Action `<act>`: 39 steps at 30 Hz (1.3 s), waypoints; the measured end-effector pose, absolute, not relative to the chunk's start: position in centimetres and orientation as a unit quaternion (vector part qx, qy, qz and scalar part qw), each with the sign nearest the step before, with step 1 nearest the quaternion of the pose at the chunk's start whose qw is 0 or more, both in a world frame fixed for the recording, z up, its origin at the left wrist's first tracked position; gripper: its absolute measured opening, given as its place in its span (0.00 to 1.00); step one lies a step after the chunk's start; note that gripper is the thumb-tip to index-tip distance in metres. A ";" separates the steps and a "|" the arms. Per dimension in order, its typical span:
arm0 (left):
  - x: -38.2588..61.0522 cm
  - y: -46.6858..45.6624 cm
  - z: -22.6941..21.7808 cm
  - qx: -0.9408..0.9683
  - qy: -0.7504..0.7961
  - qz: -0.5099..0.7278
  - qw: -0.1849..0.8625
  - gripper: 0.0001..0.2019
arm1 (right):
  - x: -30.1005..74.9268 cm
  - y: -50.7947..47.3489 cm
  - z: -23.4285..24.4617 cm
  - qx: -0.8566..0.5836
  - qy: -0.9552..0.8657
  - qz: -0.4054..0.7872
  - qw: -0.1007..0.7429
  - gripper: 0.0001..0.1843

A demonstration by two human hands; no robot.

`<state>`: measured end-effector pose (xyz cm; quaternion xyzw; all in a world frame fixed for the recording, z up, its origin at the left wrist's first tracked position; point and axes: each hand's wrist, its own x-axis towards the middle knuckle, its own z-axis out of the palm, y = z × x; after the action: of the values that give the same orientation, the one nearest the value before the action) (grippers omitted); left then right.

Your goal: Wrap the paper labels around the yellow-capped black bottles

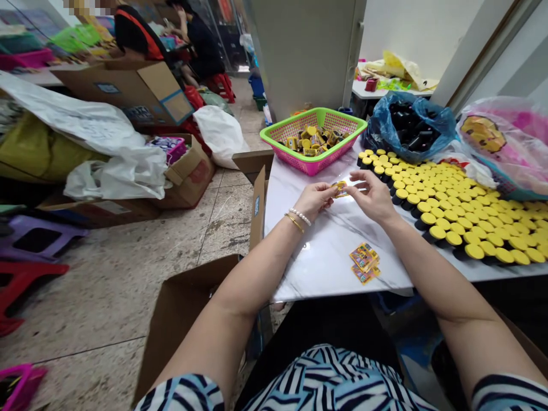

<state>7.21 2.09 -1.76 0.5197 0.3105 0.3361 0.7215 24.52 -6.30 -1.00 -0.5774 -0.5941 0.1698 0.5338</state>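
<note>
Yellow and printed, a small piece (341, 187) is pinched between the fingertips of the left hand (314, 200) and the right hand (373, 196). Both hands are closed on it, just above the white table (325, 251) and towards its far side. Whether it is a label or a labelled pot is too small to tell.

Progress, as a judgement: the green-and-pink basket (274, 132) at the table's far edge holds a modest heap of yellow-and-black items with printed faces, probably the finished ones. Close rows of yellow-capped pots (462, 211) cover the right half of the table, far more numerous than the basket's contents. A short stack of printed labels (365, 263) lies near the front edge, between the forearms. A blue bag (385, 123) behind the rows shows more dark pots. By these signs the work appears to be at an early stage, with most of it left.

Edges and room: bare table top lies between the hands and the front edge, broken only by the labels. To the right, the nearest pots stand just beside the right hand and forearm, so a sweep that way could topple them. To the left, the table ends near the left wrist, where a cardboard flap (258, 205) rises against the edge.
</note>
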 end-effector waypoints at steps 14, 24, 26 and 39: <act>7.9 0.3 -0.8 0.566 0.338 0.432 0.616 0.14 | 25.2 -5.7 -2.9 -0.530 -0.397 0.394 0.637 0.21; 7.9 -0.7 -0.3 0.586 0.351 0.458 0.569 0.15 | 24.9 -5.7 -3.2 -0.534 -0.412 0.354 0.647 0.23; 7.9 -0.8 -0.3 0.582 0.353 0.454 0.575 0.16 | 24.9 -5.8 -3.2 -0.532 -0.415 0.349 0.651 0.23; 7.7 -0.9 -0.2 0.560 0.358 0.431 0.610 0.24 | 23.6 -6.2 -3.1 -0.528 -0.509 0.279 0.620 0.19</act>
<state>7.67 -0.94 -0.18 0.5602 0.3580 0.4309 0.6102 23.60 -6.23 -3.15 -0.5278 -0.5095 0.2790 0.6197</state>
